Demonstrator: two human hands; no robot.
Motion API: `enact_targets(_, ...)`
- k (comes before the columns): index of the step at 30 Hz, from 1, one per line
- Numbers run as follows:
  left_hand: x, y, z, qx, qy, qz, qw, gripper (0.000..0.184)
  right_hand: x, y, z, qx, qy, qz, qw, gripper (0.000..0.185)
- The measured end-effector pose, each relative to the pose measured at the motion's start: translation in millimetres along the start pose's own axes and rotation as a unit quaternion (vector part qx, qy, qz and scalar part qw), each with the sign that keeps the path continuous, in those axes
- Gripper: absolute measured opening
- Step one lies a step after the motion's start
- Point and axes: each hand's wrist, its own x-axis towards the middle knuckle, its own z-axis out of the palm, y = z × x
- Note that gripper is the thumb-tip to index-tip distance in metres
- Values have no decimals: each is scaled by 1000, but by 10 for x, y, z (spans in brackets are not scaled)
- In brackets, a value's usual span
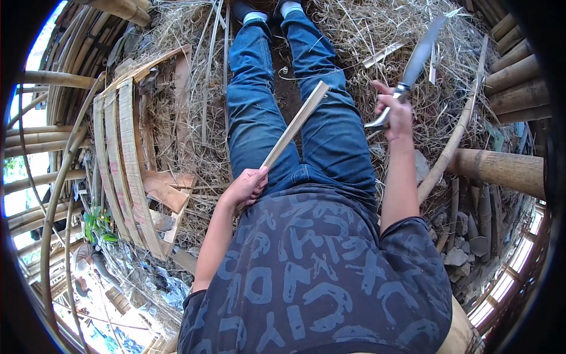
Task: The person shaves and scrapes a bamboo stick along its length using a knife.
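Observation:
A narrow, pale strip of split bamboo (296, 125) slants up and to the right above my jeans, its lower end in the closed fingers of my left hand (250, 186). To the right, my right hand (394, 112) grips the handle of a long-bladed knife (420, 58). The blade points up and away to the right, clear of the strip. One finger of that hand sticks out to the left. The handle's curved end shows below the fingers.
Dry shavings (377, 23) cover the ground around my outstretched legs (253, 112). A slatted wooden panel (127, 159) lies at the left. A thick bamboo pole (501, 171) juts in from the right, above broken stones (457, 256).

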Motion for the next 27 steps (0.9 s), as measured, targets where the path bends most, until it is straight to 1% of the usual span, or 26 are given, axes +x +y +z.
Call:
enact_targets(2, -4, 9, 8, 4, 7, 0, 1000, 48, -94, 78, 289, 19, -74, 38, 996, 24)
enact_targets(4, 2, -5, -5, 2, 3, -2, 1000, 47, -101, 218, 429, -27, -121, 63, 990, 24)
enact_targets(5, 3, -9, -16, 0, 0, -3, 1000, 47, -119, 274, 496, -22, -141, 64, 988, 24)
enact_targets(6, 6, -11, -20, -1, 0, -3, 1000, 47, -122, 355, 539, -53, -145, 54, 987, 23)
enact_targets(12, 21, -29, -33, -9, 1, -1, 1000, 47, -136, 530, 631, -78, -137, 11, 987, 19)
enact_targets(14, 17, -10, -34, -17, -7, -5, 1000, 48, -138, 473, 624, -45, -117, 19, 992, 17)
enact_targets(16, 21, -12, -38, -11, -11, -6, 1000, 48, -103, 451, 557, -31, -122, 14, 992, 17)
enact_targets(18, 35, -2, -39, -4, -13, -5, 1000, 48, -81, 396, 506, 45, -118, 25, 992, 17)
enact_targets(22, 31, -49, -45, -10, 5, 7, 1000, 49, -36, 229, 287, 111, -67, 37, 991, 20)
enact_targets(23, 36, -58, -50, -22, 6, 12, 1000, 49, -21, 191, 241, 116, -13, 37, 993, 19)
enact_targets(26, 51, -61, -58, -35, 4, 15, 999, 49, 42, 115, 20, 73, 90, 19, 993, 14)
enact_targets(27, 50, -52, -59, -37, -1, 14, 999, 48, 45, 112, -64, 38, 114, 9, 993, 10)
